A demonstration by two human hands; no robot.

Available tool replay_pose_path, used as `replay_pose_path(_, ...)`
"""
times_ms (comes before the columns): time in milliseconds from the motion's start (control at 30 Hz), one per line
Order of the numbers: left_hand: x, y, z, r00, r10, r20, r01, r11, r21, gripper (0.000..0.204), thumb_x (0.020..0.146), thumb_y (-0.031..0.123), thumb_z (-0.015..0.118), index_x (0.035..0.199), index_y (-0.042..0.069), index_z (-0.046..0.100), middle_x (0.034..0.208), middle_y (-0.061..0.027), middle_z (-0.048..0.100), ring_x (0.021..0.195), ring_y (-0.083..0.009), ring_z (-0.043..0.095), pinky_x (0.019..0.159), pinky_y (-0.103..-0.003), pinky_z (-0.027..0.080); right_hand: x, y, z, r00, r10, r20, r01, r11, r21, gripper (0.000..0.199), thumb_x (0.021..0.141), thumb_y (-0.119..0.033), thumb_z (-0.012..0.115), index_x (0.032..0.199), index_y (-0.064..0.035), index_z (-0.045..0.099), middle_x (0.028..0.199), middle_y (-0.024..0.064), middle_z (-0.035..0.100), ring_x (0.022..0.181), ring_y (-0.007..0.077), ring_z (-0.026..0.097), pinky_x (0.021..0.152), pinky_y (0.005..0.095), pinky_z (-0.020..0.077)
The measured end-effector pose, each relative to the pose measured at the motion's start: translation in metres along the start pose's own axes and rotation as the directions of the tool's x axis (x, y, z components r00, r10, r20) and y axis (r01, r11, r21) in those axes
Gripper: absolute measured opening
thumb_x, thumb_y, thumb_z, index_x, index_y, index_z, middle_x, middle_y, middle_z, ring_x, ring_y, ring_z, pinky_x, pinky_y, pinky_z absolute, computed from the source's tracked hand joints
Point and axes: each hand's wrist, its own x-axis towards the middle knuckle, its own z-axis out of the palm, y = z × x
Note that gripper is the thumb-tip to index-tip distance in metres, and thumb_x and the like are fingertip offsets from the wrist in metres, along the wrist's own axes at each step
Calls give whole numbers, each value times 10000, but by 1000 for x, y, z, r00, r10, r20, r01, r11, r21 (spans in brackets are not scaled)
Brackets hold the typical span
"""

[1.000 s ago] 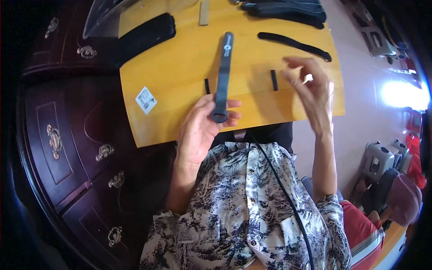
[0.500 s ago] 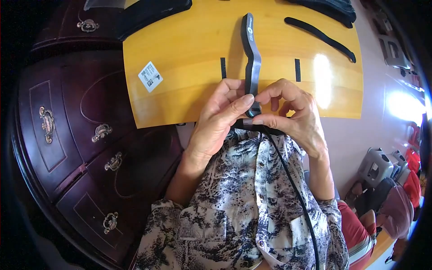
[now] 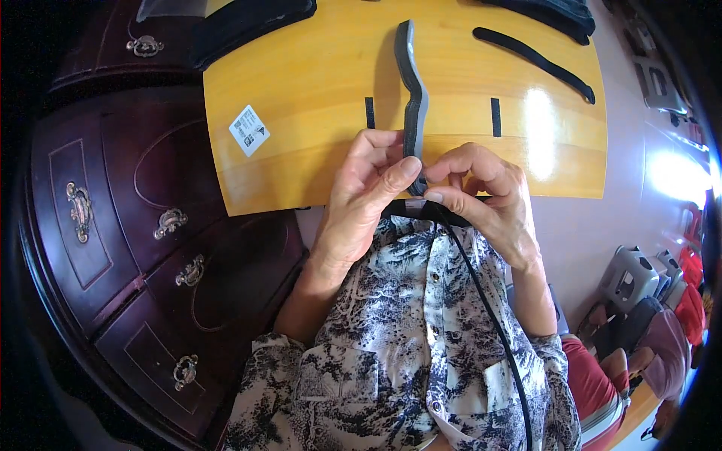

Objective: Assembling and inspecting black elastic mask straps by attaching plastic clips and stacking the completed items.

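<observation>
A long, wavy dark grey and black strap [image 3: 415, 120] stands out over the near part of the table, its far end pointing away from me. My left hand [image 3: 361, 184] is closed around its near end, with the thumb on top and the fingers behind. At that same end my right hand [image 3: 489, 188] has its thumb and index finger drawn together in a pinch by the strap's tip. The fingers partly cover the tip. A similar black strap [image 3: 534, 64] lies on the table at the far right.
The yellow wooden table [image 3: 301, 150] bears a white label [image 3: 249, 130] and two short black strips [image 3: 495, 117]. Dark stacked pieces [image 3: 252, 28] lie at its far corners. Dark drawers [image 3: 90, 218] stand left; grey stools [image 3: 630, 278] and a seated person [image 3: 598, 376] are at right.
The strap has turned about its length, so its side edge now shows and its printed face is out of sight. Its far end has shifted slightly left.
</observation>
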Motion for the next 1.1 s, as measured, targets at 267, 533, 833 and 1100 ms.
replay_pose_path(267, -5, 5, 7, 997, 65, -31, -63, 997, 51, 381, 866, 135, 680, 1149, 13, 457, 1013, -44, 569, 902, -93, 524, 810, -249, 447, -6, 0, 5, 989, 103, -106, -92, 990, 108, 97, 811, -78, 688, 888, -22, 672, 766, 50, 646, 565, 112, 550, 534, 239, 452)
replay_pose_path(533, 0, 0, 6, 991, 124, -54, -120, 990, 75, 395, 856, 79, 678, 1148, 0, 424, 999, -73, 575, 897, -106, 540, 818, -265, 461, -6, -4, 8, 992, 62, -107, -65, 998, -25, 90, 796, -74, 700, 858, -13, 679, 774, 60, 664, 554, 97, 541, 526, 231, 450)
replay_pose_path(833, 0, -3, 10, 980, 184, -81, -172, 976, 132, 392, 838, 50, 687, 1140, 3, 442, 978, -62, 574, 877, -105, 549, 802, -243, 461, -7, -1, 7, 988, 121, -93, -117, 992, 49, 92, 793, -69, 702, 860, -10, 681, 786, 47, 669, 583, 69, 535, 529, 225, 445)
replay_pose_path(1100, -2, -3, 12, 971, 213, -105, -186, 958, 218, 393, 822, 43, 701, 1133, 2, 465, 970, -53, 575, 875, -102, 543, 806, -239, 450, -7, 2, 8, 984, 163, -65, -159, 985, 67, 91, 814, -70, 675, 866, 3, 656, 798, 52, 651, 600, 84, 558, 547, 231, 461)
